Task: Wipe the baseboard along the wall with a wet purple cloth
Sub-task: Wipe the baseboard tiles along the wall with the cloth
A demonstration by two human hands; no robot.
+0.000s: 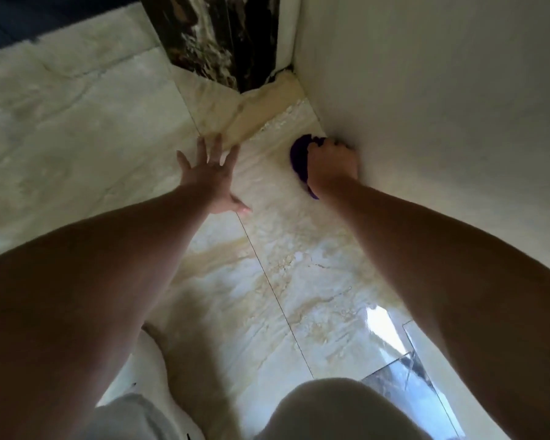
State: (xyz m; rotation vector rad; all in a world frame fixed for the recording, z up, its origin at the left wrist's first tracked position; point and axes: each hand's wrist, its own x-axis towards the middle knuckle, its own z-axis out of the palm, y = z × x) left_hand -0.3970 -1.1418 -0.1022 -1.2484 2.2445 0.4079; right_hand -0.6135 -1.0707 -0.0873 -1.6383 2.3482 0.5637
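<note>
Head view: the right hand (332,165) is closed around the purple cloth (300,160), bunched against the foot of the white wall (426,106). The left hand (211,179) is spread wide and flat on the marble floor (77,122), well apart to its left. Best to keep the cloth pressed firmly into the wall's base and stroke along it. The baseboard itself lies hidden behind the right hand; the cloth's wetness cannot be made out.

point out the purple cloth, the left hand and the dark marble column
cloth (299,160): head view, on the fold left of the knuckles
left hand (211,179): head view, back of the hand
column (216,36): head view, its dark front face
</note>
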